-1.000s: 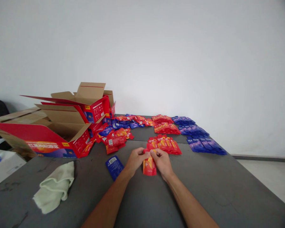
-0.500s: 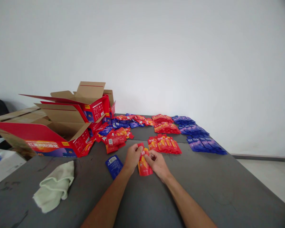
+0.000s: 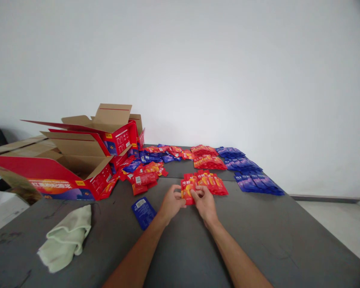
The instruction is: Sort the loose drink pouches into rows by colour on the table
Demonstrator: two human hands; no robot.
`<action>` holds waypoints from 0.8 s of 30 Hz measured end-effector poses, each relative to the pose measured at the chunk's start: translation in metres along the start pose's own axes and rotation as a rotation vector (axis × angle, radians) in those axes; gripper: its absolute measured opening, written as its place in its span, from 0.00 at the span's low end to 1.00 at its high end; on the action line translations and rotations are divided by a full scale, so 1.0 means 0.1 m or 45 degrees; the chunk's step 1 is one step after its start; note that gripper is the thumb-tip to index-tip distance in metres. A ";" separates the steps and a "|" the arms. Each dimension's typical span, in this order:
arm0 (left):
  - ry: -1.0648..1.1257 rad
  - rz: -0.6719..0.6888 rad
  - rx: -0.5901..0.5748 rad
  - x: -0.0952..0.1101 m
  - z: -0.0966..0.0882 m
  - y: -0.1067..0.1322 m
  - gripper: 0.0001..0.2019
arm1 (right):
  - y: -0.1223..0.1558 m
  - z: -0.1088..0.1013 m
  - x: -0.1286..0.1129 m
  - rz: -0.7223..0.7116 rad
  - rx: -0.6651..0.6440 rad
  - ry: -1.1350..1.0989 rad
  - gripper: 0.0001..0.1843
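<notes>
Both hands meet over one red sachet (image 3: pixel 187 191) at the left end of the nearest row of red sachets (image 3: pixel 208 182) on the dark grey table (image 3: pixel 267 240). My left hand (image 3: pixel 171 203) pinches its left edge and my right hand (image 3: pixel 204 201) pinches its right edge, fingers curled. The sachet lies face up, low against the row. A single blue sachet (image 3: pixel 143 212) lies flat just left of my left hand.
Rows of blue sachets (image 3: pixel 252 176) run along the right, more red rows (image 3: pixel 208 158) behind. A loose heap of mixed sachets (image 3: pixel 147 168) lies beside open red cardboard boxes (image 3: pixel 78 160) at left. A pale green cloth (image 3: pixel 66 237) sits front left.
Both hands carried the red sachet away from me, from upright near the table's middle down to the left end of the nearest red row.
</notes>
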State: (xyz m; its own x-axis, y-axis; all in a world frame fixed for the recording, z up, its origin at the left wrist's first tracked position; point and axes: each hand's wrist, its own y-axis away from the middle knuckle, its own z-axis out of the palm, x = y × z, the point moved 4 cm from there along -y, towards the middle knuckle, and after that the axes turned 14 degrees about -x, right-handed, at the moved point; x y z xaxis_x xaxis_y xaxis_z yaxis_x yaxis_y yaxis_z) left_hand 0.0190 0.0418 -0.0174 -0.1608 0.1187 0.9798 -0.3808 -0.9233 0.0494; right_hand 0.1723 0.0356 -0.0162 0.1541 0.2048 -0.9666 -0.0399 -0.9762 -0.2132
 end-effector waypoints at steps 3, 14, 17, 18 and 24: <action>-0.025 0.161 0.025 0.01 0.03 -0.06 0.22 | -0.03 -0.04 0.01 -0.046 0.020 0.012 0.20; -0.797 0.338 -0.020 0.10 0.26 -0.40 0.24 | -0.08 -0.25 -0.12 -0.396 0.012 0.942 0.19; -1.229 0.289 0.044 0.14 0.44 -0.48 0.21 | -0.16 -0.38 0.01 -0.328 0.110 1.068 0.20; -1.325 0.247 0.054 0.13 0.49 -0.51 0.21 | -0.18 -0.41 0.06 -0.290 0.135 1.099 0.20; -1.605 0.066 0.135 -0.05 0.66 -0.59 0.22 | -0.21 -0.48 0.29 -0.151 0.138 1.232 0.19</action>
State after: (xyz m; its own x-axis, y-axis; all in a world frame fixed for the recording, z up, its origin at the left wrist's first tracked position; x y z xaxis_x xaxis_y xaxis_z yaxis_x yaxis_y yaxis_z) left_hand 0.1020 0.0722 -0.0121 0.8253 -0.2937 0.4822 -0.3160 -0.9481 -0.0367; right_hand 0.2246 0.0588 -0.0333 0.9037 0.1068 -0.4146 -0.0550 -0.9313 -0.3600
